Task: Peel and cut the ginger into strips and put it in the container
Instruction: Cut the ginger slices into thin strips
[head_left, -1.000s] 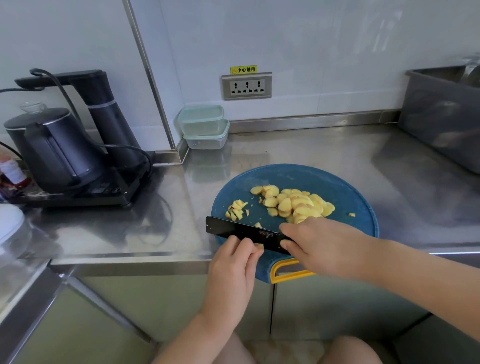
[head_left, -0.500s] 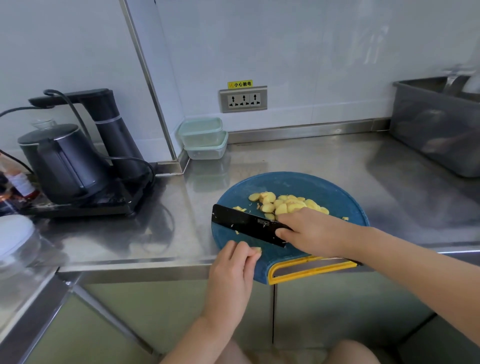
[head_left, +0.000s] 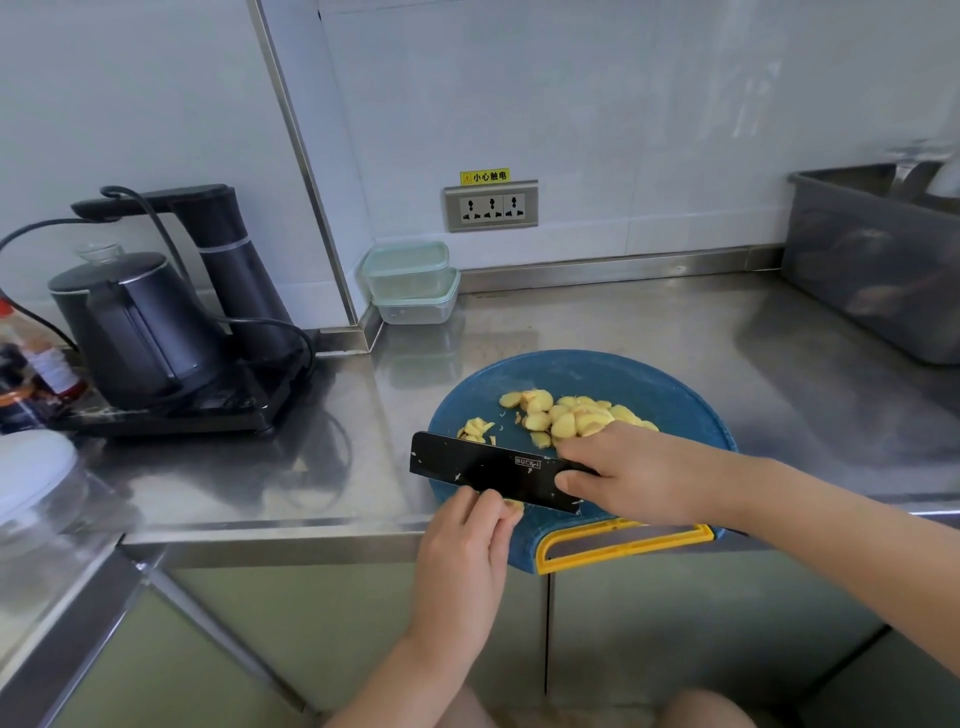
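Note:
A round blue cutting board (head_left: 613, 376) with a yellow handle lies at the counter's front edge. A heap of pale yellow ginger slices (head_left: 569, 415) sits in its middle, and a small pile of cut strips (head_left: 475, 429) lies to the left of it. My right hand (head_left: 639, 475) grips a black knife (head_left: 493, 470), blade pointing left, just above the board's near part. My left hand (head_left: 467, 545) pins a small ginger piece (head_left: 514, 504) under its fingertips right below the blade. Two stacked clear containers (head_left: 413, 280) with pale green rims stand in the back corner.
A black electric kettle (head_left: 140, 327) on its base with a cord sits at the left. A bottle (head_left: 36, 358) and a white lid (head_left: 31, 467) are at the far left. A grey bin (head_left: 878, 260) stands at the back right. A wall socket (head_left: 491, 206) is behind.
The knife has lifted and come down again near the left fingertips. The left hand stays on the ginger piece. My head has tilted, so the scene sits lower in view.

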